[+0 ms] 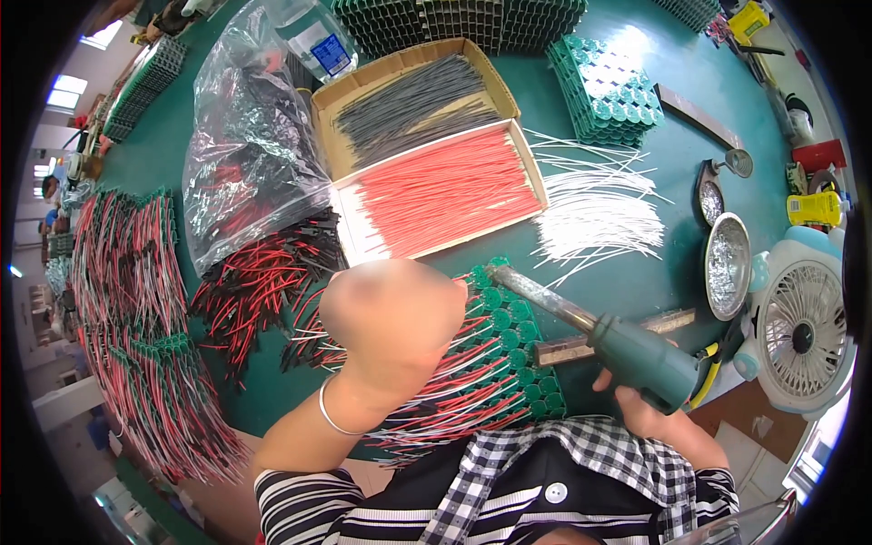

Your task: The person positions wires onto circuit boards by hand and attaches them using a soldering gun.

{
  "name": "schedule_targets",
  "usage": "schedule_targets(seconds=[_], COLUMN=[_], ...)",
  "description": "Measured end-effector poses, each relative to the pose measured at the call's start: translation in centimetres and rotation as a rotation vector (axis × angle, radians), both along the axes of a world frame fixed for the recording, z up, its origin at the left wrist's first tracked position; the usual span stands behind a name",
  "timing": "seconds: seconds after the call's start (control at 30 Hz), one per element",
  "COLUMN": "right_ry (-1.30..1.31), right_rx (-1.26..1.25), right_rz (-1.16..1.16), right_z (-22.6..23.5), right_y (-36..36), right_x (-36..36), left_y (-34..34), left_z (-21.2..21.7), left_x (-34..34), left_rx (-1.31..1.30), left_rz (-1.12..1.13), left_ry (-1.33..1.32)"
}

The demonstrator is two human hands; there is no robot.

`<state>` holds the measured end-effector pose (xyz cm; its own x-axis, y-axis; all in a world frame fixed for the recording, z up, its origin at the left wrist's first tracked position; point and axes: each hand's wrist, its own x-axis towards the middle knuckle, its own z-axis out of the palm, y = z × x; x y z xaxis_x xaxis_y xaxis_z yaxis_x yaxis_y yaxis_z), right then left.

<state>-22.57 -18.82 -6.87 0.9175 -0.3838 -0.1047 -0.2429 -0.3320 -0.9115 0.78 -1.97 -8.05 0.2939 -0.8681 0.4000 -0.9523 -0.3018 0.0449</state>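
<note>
My right hand (640,413) is wrapped round the green handle of a large soldering iron (636,354). The iron's metal shaft slants left, its tip at the far edge of a panel of round green circuit boards (520,350). Rows of red, white and black wires (454,386) extend left from that panel. My left hand (395,309), a bangle on its wrist, hovers over the wires with its fingertips close to the iron's tip. It has a rounded, closed outline, but blur hides what its fingers hold.
Beyond my hands, a cardboard box holds red wires (454,191) and dark wires (413,100). White wires (599,213) lie right of it. A plastic bag (250,145) and finished wire bundles (136,318) are left. A metal bowl (727,266) and a fan (802,336) stand right.
</note>
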Motion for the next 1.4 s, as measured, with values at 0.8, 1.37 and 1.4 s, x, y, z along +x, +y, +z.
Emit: schedule_targets(seconds=[0.8, 1.37, 1.4], right_ry=[-0.028, -0.096, -0.133], right_rx=[-0.312, -0.122, -0.164], right_rz=[0.12, -0.065, -0.04], right_z=[-0.8, -0.4, -0.6], right_y=[0.1, 0.7, 0.6], right_x=[-0.1, -1.7, -1.9], left_y=[-0.3, -0.2, -0.2], left_z=[0.2, 0.3, 0.4], left_x=[0.0, 0.1, 0.1], left_rx=[0.037, 0.007, 0.014], left_rz=[-0.014, -0.053, -0.061], left_ry=[0.037, 0.03, 0.046])
